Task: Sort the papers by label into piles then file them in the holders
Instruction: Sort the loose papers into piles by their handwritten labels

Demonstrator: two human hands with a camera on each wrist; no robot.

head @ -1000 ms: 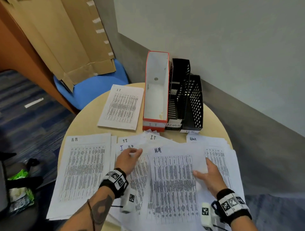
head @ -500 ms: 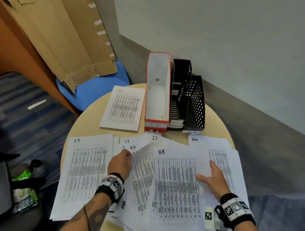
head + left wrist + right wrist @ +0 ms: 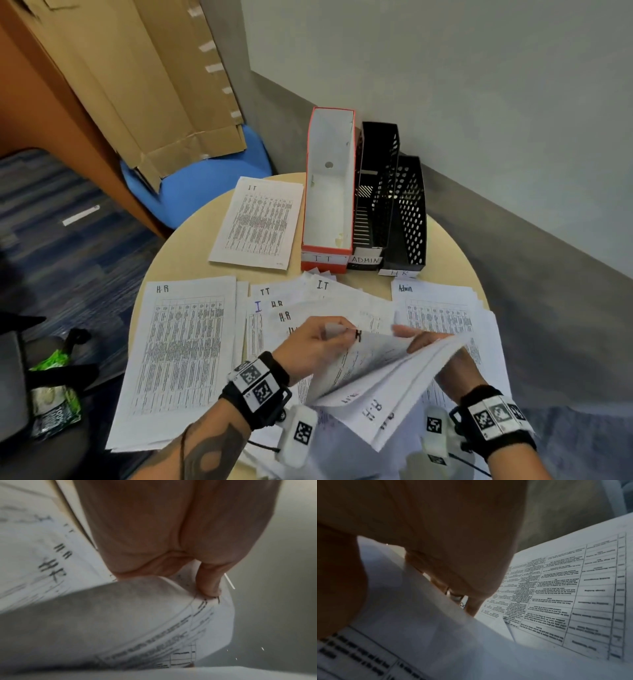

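Observation:
On the round table (image 3: 178, 253) lie loose printed sheets marked H.R, IT and Admin. My left hand (image 3: 334, 334) pinches the top edge of a bundle of H.R sheets (image 3: 387, 387), its thumb (image 3: 209, 585) pressed on the curled paper. At the other side of that edge my right hand (image 3: 416, 339) grips the same bundle, with the paper (image 3: 419, 608) between thumb and fingers. The bundle is raised off the heap and folded back toward me. Three holders stand at the back: a red and white one marked IT (image 3: 329, 192), a black ADMIN one (image 3: 376, 192) and a black H.R one (image 3: 409, 212).
An H.R pile (image 3: 181, 359) lies at the left, a single IT sheet (image 3: 260, 222) beside the red holder, an Admin pile (image 3: 442, 308) at the right. A blue chair (image 3: 205, 185) with cardboard (image 3: 144, 85) stands behind the table. The wall is close on the right.
Both hands lay on flat sheets before. They have now taken hold of the H.R bundle's top edge and lifted it up and back toward me.

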